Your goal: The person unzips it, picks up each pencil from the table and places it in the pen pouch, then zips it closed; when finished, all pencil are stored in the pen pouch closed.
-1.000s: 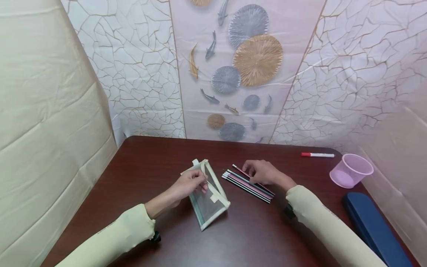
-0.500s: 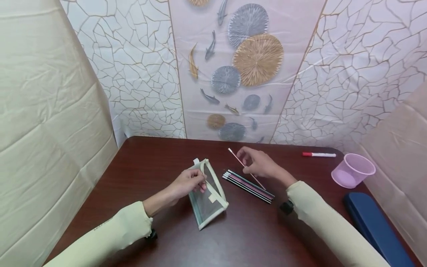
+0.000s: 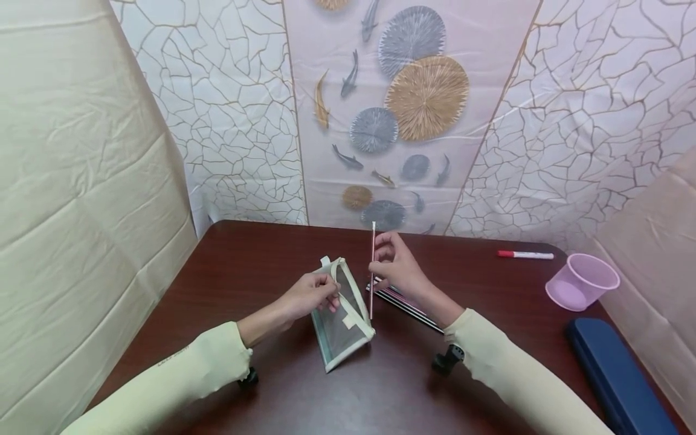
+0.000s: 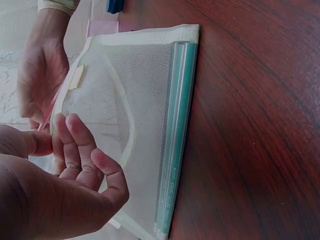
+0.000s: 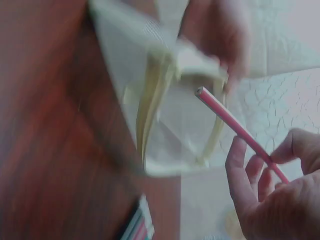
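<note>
My left hand pinches the edge of a mesh pencil case with cream trim, keeping its mouth open. Through the mesh, teal pencils show along the bottom of the case. A pink pencil is pinched between the thumb and fingers of my right hand. In the head view it stands nearly upright beside the case's open mouth; in the right wrist view its bare end points at the opening. Several more pencils lie side by side on the table, partly hidden under my right hand.
A red-capped marker lies near the table's back right corner. Next to it stands a pink cup, with a long dark blue case in front along the right edge. Patterned cloth hangs behind the brown table.
My right hand has lifted the pink pencil off the row, carried it left to the pencil case and turned it upright. The left hand has stayed at the case's edge.
</note>
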{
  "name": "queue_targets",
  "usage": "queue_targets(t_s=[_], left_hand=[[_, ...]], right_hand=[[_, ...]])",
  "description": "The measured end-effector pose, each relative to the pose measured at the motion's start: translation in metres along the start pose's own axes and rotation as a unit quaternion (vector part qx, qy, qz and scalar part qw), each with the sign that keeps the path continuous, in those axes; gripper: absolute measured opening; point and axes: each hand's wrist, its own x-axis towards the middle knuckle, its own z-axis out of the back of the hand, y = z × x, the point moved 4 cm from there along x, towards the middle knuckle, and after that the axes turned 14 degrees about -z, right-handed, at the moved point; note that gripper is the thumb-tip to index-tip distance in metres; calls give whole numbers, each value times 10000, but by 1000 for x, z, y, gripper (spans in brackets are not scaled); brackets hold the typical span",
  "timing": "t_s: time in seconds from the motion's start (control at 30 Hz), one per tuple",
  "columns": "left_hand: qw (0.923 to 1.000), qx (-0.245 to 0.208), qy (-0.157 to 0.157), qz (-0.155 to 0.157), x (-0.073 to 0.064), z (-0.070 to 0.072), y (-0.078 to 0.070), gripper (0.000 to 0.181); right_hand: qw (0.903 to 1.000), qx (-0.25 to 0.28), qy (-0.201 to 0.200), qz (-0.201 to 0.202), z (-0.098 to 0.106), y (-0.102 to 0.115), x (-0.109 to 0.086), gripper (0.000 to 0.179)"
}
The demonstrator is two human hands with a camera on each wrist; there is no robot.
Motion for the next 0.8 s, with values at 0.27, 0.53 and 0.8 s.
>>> queue_targets(t_s=[0.27, 0.53, 0.8], left_hand=[[10000, 8, -82, 39, 3, 2, -1, 21], [9998, 74, -142, 145, 3, 4, 0, 22], [9996, 119, -190, 170, 4, 4, 4, 23]], right_hand=[[9995, -51, 98, -307, -21, -9, 7, 51], [9930, -448, 365, -1034, -34, -28, 7, 47], [9866, -412, 607, -1455, -40, -37, 9, 49]])
